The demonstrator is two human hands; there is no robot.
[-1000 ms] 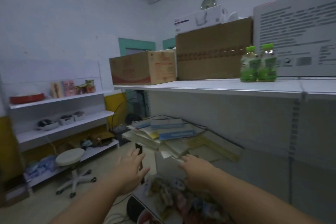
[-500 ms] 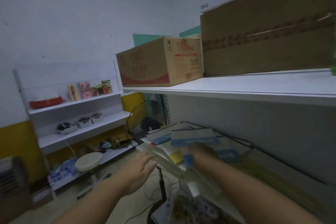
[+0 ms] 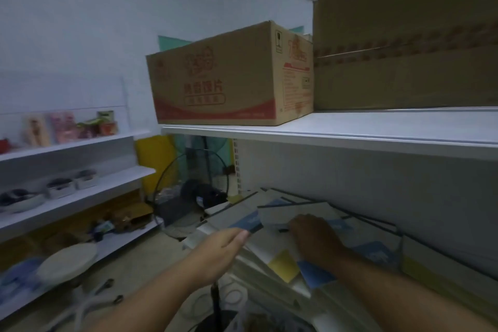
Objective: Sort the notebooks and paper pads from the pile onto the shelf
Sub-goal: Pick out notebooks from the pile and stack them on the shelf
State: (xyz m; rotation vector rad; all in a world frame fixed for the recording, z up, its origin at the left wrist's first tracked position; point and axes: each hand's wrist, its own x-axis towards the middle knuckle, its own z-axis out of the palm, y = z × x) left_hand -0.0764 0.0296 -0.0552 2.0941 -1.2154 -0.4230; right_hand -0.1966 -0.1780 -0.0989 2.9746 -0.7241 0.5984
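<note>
Two hands are on the pile (image 3: pixel 269 249) right now, and what a jumble it is: notebooks and pads fanned out at all angles, one level below the white shelf board (image 3: pixel 350 129), near its left end and just in front of the grey back panel (image 3: pixel 377 183). Mostly white covers, with a blue-banded notebook (image 3: pixel 249 222) poking out at the pile's left edge, a yellow pad (image 3: pixel 283 264) lower down, and a blue cover (image 3: pixel 315 275) at the near edge. On top lies a white pad (image 3: pixel 293 211) with a dark rim. Left hand (image 3: pixel 221 250) reaches in, fingertips meeting that blue-banded corner; whether it pinches, I cannot tell. Right hand (image 3: pixel 318 240) lies palm down and flat on the pile, in shadow. Up on the board sit a printed carton (image 3: pixel 229 78) and a plain brown carton (image 3: pixel 404 48), side by side.
</note>
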